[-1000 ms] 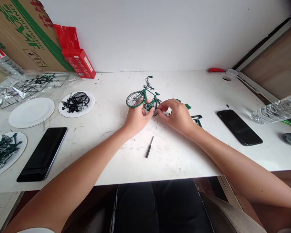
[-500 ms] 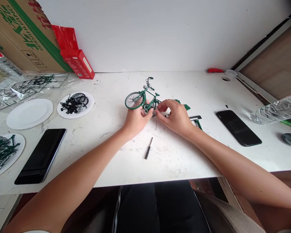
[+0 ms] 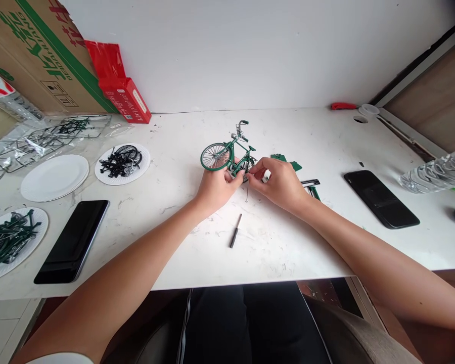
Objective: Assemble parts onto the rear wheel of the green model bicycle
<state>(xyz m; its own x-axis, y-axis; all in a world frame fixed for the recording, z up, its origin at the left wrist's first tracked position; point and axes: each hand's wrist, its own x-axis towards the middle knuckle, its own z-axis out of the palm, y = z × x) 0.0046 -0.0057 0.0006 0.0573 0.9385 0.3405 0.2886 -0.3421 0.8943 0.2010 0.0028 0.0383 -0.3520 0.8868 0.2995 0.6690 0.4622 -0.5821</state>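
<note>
A small green model bicycle (image 3: 232,151) is held above the table, tilted, its spoked front wheel to the left and its handlebar upward. My left hand (image 3: 218,187) is closed round its lower part from below. At the rear wheel, the fingertips of my right hand (image 3: 278,181) are pinched together, with the thumb close to my left thumb; what they hold is too small to make out. A thin metal piece (image 3: 246,194) shows just below the fingertips. Nearer the table's front edge lies a small black screwdriver (image 3: 235,231).
Paper plates with black parts (image 3: 146,169) and green parts (image 3: 43,222) stand left, near stacked plates (image 3: 55,178) and a phone (image 3: 72,241). Green pieces (image 3: 296,166) lie behind my right hand. Another phone (image 3: 381,198) and a bottle (image 3: 434,172) are right.
The whole view has shifted slightly, so things on the table appear a little further right. Both hands keep almost the same pose at the bicycle.
</note>
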